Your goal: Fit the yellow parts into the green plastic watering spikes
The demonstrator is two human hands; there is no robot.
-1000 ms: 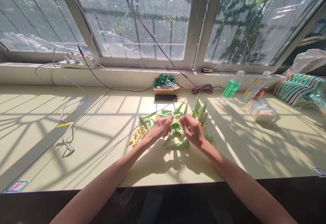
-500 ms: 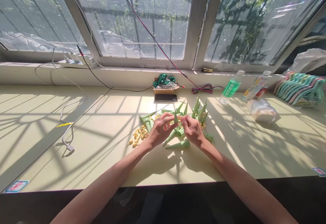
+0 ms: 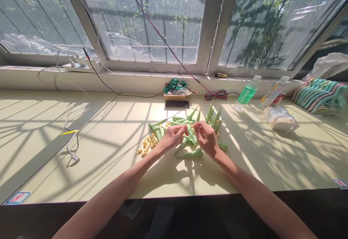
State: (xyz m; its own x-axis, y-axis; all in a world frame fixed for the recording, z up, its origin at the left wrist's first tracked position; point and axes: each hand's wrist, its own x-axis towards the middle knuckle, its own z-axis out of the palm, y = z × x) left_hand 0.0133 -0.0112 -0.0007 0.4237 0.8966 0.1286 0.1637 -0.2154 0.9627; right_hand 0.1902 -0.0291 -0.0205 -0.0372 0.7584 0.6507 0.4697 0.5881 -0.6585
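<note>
Cone (image 3: 190, 132), green, sits pinched between the fingers of the left hand (image 3: 171, 137) and right hand (image 3: 207, 138), above the tabletop (image 3: 108, 159). Beyond the fingers lie more cones (image 3: 213, 117); left of them, yellow bits (image 3: 148, 145), seemingly unfitted, so much remains.

Single head-worn view, looking forward and down across the table (image 3: 81, 166) toward the windows (image 3: 152, 18); both forearms enter from the bottom edge, at arm's length.
</note>
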